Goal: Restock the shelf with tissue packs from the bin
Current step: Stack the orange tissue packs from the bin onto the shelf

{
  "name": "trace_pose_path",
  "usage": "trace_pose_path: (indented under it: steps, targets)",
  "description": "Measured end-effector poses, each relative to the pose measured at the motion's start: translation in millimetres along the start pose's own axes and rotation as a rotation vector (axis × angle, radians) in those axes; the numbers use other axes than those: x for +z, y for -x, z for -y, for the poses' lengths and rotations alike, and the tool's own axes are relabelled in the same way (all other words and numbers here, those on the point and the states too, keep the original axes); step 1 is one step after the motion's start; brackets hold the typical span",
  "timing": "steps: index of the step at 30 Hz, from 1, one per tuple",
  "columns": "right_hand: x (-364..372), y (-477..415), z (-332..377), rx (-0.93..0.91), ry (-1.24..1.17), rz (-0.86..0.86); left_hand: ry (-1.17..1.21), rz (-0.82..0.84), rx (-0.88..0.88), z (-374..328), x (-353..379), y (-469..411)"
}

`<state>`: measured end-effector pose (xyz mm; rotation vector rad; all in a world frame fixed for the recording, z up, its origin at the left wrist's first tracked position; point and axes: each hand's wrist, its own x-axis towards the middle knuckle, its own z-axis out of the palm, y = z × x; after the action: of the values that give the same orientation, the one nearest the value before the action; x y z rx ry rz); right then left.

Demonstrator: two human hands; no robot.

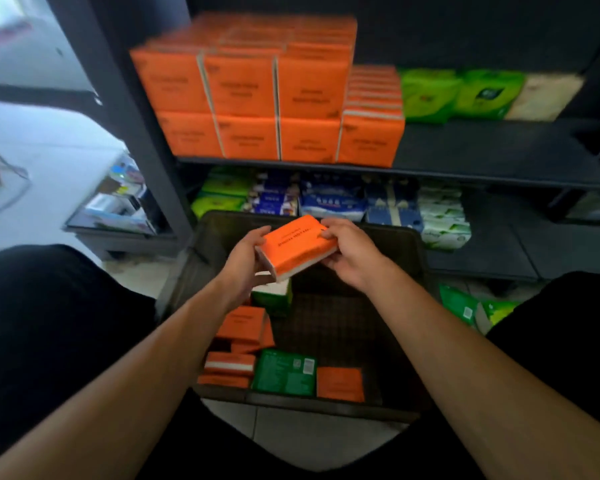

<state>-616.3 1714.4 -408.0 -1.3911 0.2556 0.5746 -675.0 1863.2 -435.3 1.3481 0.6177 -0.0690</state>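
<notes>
– Forearms [174, 341] first: both reach out from between dark-clad knees [49, 323] and meet above the bin [409, 244]. What do the hands have?

– One orange pack [297, 245], held clear of the bin, over its far half. The left hand [246, 261] grips the near-left end, with the fingers [257, 233] curled up over the top edge. The right hand [352, 252] pinches the far-right end. Both are closed on it, neither slack.

– How does it lie?

– Its long axis runs across, left to right, with the right end a little farther off. The printed face is up and a white side faces the camera.

– And where is it bound?

– I'd judge the shelf [482, 147] straight ahead and above the hands. The orange stack [243, 98] there stands two high in three columns. The fourth column [371, 140], at its right end, looks only one high. The space on top of it seems the natural slot. It lies up and a touch right, so the right hand is the nearer one.

– Any other room?

– Bare shelf board lies to the right of that fourth column, in front of some green packs [458, 93]. Blur hides how deep the rows go.

– What's left in the bin?

– Several orange packs [239, 323] lie along its left side, and a dark green pack [284, 372] sits near the front wall. The restocking looks well along but not finished.
</notes>
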Motion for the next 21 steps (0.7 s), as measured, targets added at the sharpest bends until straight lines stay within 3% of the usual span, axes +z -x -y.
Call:
trace_pose_path:
  steps: [6, 13, 21]
  targets:
    - [3.6, 17.7, 22.9, -0.080, -0.035, 0.004, 0.072, -0.046, 0.163, -45.5, -2.0, 16.9]
    - [-5.9, 30.4, 32.5, -0.271, 0.247, 0.067, 0.068, 0.043, 0.302, -76.1, -3.3, 37.9]
    - [-26.4, 14.4, 84.5, -0.479, 0.168, -0.048, 0.041, 0.142, 0.332, -111.0, 28.6, 21.2]
